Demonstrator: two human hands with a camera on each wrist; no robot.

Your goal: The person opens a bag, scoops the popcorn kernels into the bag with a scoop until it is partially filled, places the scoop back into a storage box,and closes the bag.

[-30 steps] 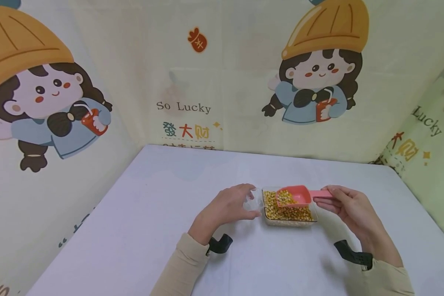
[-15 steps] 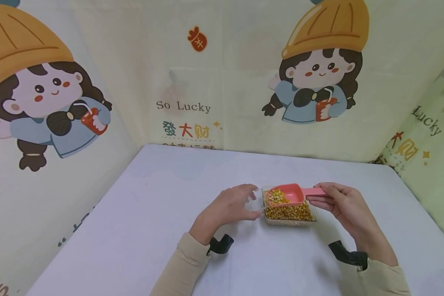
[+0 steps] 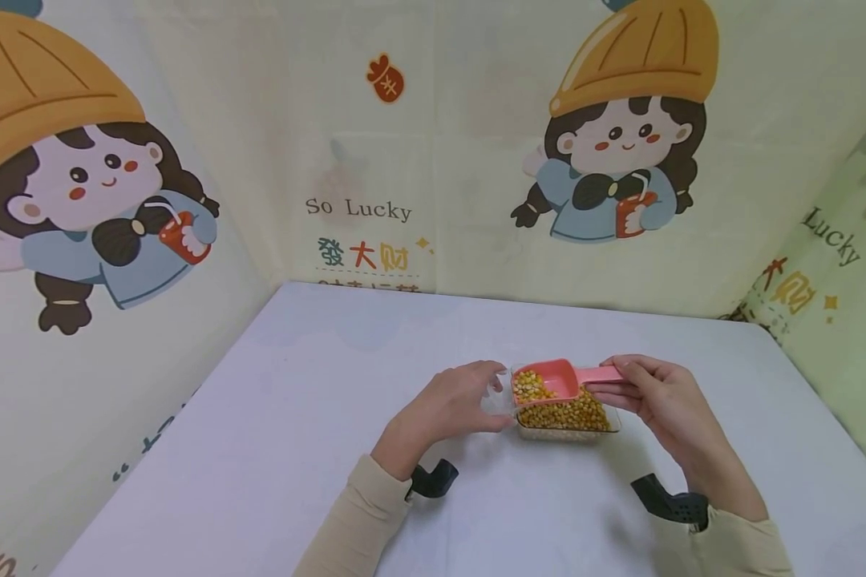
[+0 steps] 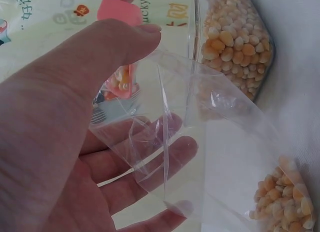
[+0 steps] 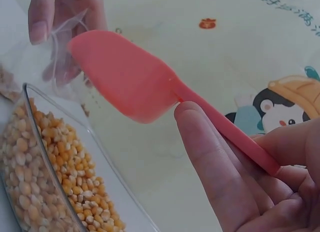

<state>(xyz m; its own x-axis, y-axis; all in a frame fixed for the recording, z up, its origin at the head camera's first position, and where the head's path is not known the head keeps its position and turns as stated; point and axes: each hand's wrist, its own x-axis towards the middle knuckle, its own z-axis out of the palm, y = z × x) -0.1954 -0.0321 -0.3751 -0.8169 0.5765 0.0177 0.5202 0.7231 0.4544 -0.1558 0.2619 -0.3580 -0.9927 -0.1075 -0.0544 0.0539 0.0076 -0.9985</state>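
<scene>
We have the small pink plastic scoop (image 3: 546,381) in our right hand (image 3: 657,401), the fingers and thumb pinched along its thin handle, the bowl loaded with yellow dried corn kernels (image 3: 527,386). It hangs just over the left end of the clear rectangular plastic tray of kernels (image 3: 606,429), which stands on the white counter (image 3: 296,417).

Our left hand (image 3: 451,401) holds the small clear thin-film plastic bag (image 4: 200,142), thumb on one wall and fingers curled behind the other, so the mouth stands open toward the scoop. The bag sits just left of the tray, and a few kernels already lie in its lower corner (image 4: 285,197).

We judge the scoop light and stiff, but the load is loose and round-grained, so it will roll off at any tilt; the far end of the handle is the right place to hold it, kept level. The bag is the awkward piece: soft, slick, nearly weightless, with no shape of its own. We think it wants holding at the rim, both walls pulled apart, since its mouth would likely fall shut if the pinch slackened.
</scene>
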